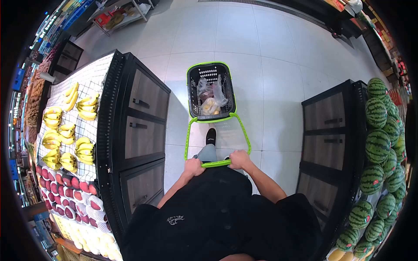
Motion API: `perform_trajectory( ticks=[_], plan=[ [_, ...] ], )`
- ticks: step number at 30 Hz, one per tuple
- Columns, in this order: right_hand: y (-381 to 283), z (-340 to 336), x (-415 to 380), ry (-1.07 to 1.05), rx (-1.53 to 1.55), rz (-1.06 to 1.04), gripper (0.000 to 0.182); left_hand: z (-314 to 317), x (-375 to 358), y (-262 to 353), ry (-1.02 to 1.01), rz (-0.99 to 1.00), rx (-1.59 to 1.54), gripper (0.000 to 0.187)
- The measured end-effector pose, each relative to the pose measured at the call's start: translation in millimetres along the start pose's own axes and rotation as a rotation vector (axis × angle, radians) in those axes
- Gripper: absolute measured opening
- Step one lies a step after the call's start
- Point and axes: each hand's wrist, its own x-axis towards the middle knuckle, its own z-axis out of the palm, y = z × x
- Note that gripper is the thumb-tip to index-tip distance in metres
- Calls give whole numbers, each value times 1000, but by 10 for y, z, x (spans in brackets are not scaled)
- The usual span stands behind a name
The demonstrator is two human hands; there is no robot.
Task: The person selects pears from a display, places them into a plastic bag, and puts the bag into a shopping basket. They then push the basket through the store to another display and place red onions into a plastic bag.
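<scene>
Both of my hands are wrapped round the lime-green handle (216, 164) of a shopping basket, close in front of my waist. My left hand (193, 167) grips its left end, and my right hand (239, 159) grips the right end. The handle's two green arms run forward to the black basket (233, 98), which has a green rim and rests over the tiled floor ahead of my feet. Inside lie clear plastic bags (219, 92), one with pale yellowish round produce (210, 106) and another with something dark reddish.
On the left, a display stand (143, 106) carries bananas (87, 106), red fruit in foam nets (72, 193) and pale fruit. Watermelons (378, 145) are piled on the stand to the right. Pale floor tiles (278, 65) stretch between them. A metal rack (124, 19) stands at the far left.
</scene>
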Motion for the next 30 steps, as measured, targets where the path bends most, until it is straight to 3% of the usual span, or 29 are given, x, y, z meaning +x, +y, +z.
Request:
perform_trajectory(
  ticks=[5, 12, 15, 17, 30],
  plan=[
    [250, -328, 313, -51, -6, 32, 25, -266, 460, -84, -74, 102, -26, 29],
    [576, -1080, 1112, -23, -80, 55, 25, -930, 1267, -292, 59, 77, -113, 26],
    [698, -1513, 1619, -28, -119, -28, 26, -1213, 1548, -478, 109, -4, -141, 28],
    [788, -1669, 1892, -85, -121, -214, 28, -1404, 1748, -531, 102, -45, -158, 29],
    [1632, -2518, 3216, -82, -273, -455, 27, -2148, 2735, -570, 102, -181, -319, 30]
  ],
)
